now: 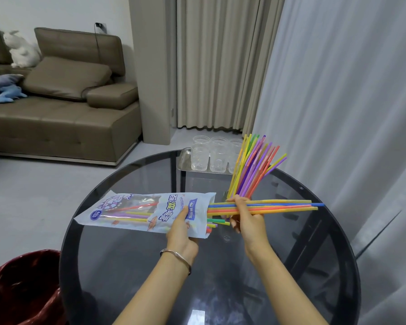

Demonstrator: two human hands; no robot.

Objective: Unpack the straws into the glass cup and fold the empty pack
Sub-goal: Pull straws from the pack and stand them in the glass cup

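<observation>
L hand (pixel 182 231) is pinching the straw pack (pixel 136 212) near its open end, thumb on top, over the glass table (pixel 220 277). R hand (pixel 246 219) is gripping a horizontal straw bundle (pixel 279 205) (ends at the pack's mouth). Other straws (pixel 253 165) are standing fanned in the glass cup (pixel 226 195) behind it.

Rm w/ brown sofa (pixel 56 118), beige curtains (pixel 216 66), grey floor (pixel 33 195)

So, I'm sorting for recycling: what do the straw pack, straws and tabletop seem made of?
Straw pack: thin plastic film, it seems, glossy and printed, with a clear window onto its contents. Straws: probably plastic, smooth, opaque, brightly coloured. Tabletop: dark tinted glass; the frame shows through and it reflects light.
</observation>
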